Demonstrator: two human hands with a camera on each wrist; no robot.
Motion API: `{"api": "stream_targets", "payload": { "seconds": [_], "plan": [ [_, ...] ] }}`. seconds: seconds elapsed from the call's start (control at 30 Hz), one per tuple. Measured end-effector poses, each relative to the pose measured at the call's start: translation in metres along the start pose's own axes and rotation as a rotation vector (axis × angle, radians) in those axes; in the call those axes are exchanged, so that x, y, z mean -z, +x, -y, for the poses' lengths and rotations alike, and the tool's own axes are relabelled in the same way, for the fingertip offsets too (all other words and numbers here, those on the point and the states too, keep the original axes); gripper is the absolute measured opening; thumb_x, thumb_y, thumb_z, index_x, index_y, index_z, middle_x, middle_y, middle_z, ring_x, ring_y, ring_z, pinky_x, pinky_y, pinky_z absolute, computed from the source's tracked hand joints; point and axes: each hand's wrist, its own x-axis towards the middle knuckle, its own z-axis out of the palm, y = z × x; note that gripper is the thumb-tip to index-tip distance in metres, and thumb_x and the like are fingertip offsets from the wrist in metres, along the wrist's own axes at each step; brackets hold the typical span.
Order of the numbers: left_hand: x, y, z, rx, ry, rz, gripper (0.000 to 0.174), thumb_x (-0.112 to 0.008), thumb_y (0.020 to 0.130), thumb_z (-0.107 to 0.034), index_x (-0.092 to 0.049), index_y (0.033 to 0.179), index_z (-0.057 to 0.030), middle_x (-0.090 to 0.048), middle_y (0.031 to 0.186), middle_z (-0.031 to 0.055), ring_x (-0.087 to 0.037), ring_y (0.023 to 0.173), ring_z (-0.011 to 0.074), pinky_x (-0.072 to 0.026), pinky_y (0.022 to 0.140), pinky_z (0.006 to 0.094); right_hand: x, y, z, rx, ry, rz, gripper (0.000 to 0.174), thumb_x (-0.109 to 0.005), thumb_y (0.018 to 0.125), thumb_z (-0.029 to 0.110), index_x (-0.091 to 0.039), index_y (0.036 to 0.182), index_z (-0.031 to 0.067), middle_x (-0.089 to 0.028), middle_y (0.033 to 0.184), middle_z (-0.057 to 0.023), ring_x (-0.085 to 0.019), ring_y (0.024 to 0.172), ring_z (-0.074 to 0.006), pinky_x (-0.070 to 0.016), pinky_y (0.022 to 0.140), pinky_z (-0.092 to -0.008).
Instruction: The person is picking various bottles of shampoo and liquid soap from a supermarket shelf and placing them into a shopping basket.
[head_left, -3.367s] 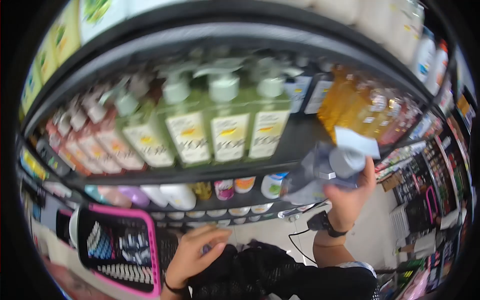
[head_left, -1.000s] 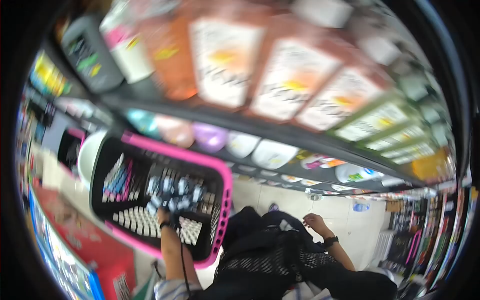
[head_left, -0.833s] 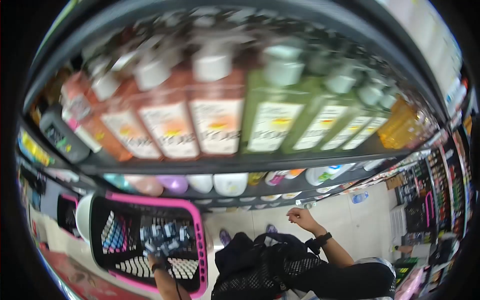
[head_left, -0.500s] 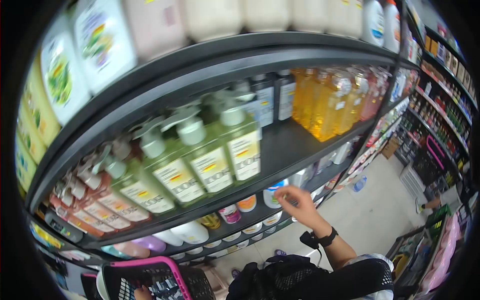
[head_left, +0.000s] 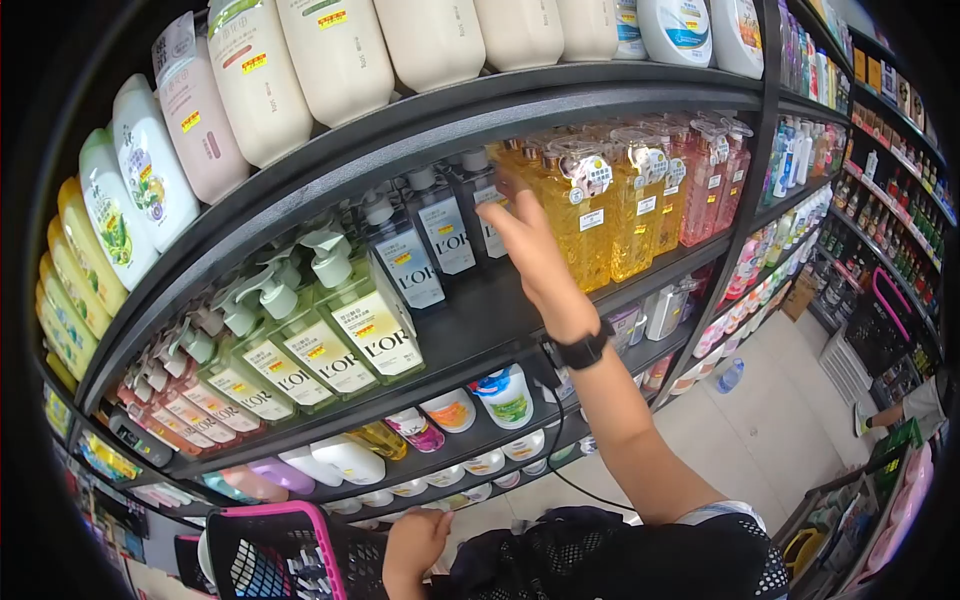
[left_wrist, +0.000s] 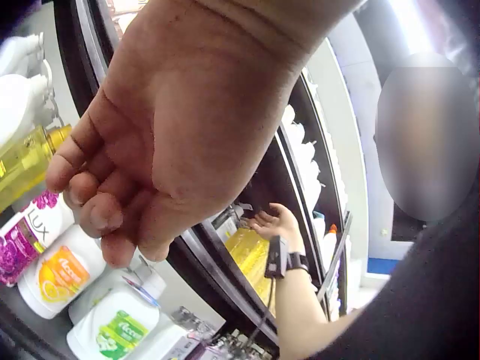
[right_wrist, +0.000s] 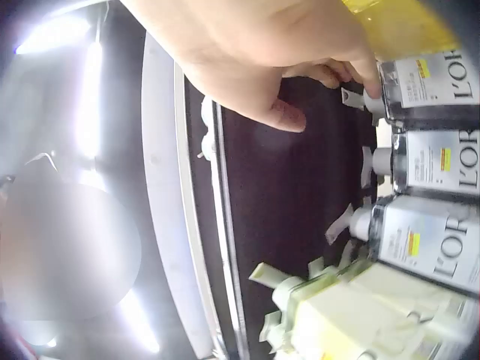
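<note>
My right hand [head_left: 545, 262] is reached onto the middle shelf with its thumb and fingers spread apart. In the right wrist view its fingertips are right at the pump head of the outermost dark pump bottle [right_wrist: 431, 84], part of a row labelled L'OR. Two more dark bottles [head_left: 405, 262] stand to its left. Yellow gel bottles [head_left: 585, 225] are close on the hand's right. Down in front of my body, my left hand [head_left: 416, 545] hangs with loosely bent fingers and holds nothing. A black shopping basket with a pink rim [head_left: 325, 545] is just left of it.
Green pump bottles [head_left: 365, 325] and pink ones stand left of the dark row. Pale bottles [head_left: 340, 60] line the shelf above, its edge arching over my right hand. White bottles [head_left: 502, 398] fill the shelf below. A cable runs from my right wrist.
My right hand, which held a dark bottle earlier and then hung low, has risen to the dark row. My left hand has come out of the basket. The view has swung right.
</note>
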Motion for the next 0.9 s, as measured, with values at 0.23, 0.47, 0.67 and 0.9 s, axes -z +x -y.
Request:
{"api": "stream_targets", "payload": {
  "seconds": [0.23,0.47,0.67,0.9],
  "plan": [
    [-0.020,-0.021,-0.007,0.081,0.090,-0.059,0.032,-0.058,0.090,-0.029,-0.065,0.071,-0.0034,-0.064,0.071,0.0157,-0.061,0.073,0.0357,-0.0482,0.068,0.0462,-0.005,0.064,-0.041,0.164,-0.861,0.103,0.085,-0.067,0.078,0.031,-0.026,0.143,-0.0048,-0.041,0.136,-0.0273,-0.047,0.122,-0.0415,-0.0425,0.100,-0.0430],
    [-0.027,-0.032,-0.010,0.150,0.105,-0.051,0.034,-0.059,0.089,-0.028,-0.064,0.067,-0.0034,-0.064,0.069,0.0161,-0.061,0.072,0.0363,-0.0486,0.067,0.0469,-0.010,0.020,-0.011,0.194,-0.888,0.034,0.073,-0.073,0.074,0.019,-0.040,0.133,-0.0062,-0.046,0.129,-0.0248,-0.052,0.115,-0.0400,-0.0474,0.092,-0.0454],
    [-0.032,-0.038,-0.007,0.104,0.113,-0.087,0.034,-0.060,0.089,-0.028,-0.063,0.067,-0.0025,-0.064,0.069,0.0158,-0.061,0.073,0.0357,-0.0489,0.067,0.0463,-0.006,0.001,-0.012,0.593,-1.141,-0.021,0.064,-0.083,0.066,0.021,-0.054,0.120,0.0002,-0.054,0.114,-0.0232,-0.059,0.093,-0.0417,-0.0505,0.078,-0.0448],
    [-0.019,-0.047,-0.010,0.095,0.056,-0.113,0.031,-0.061,0.088,-0.025,-0.062,0.068,-0.0015,-0.064,0.071,0.0149,-0.060,0.075,0.0359,-0.0478,0.068,0.0459,0.004,-0.033,0.000,0.491,-0.841,0.126,0.055,-0.079,0.072,0.019,-0.052,0.118,0.0032,-0.059,0.102,-0.0161,-0.060,0.092,-0.0369,-0.0482,0.076,-0.0453]
  ]
}}
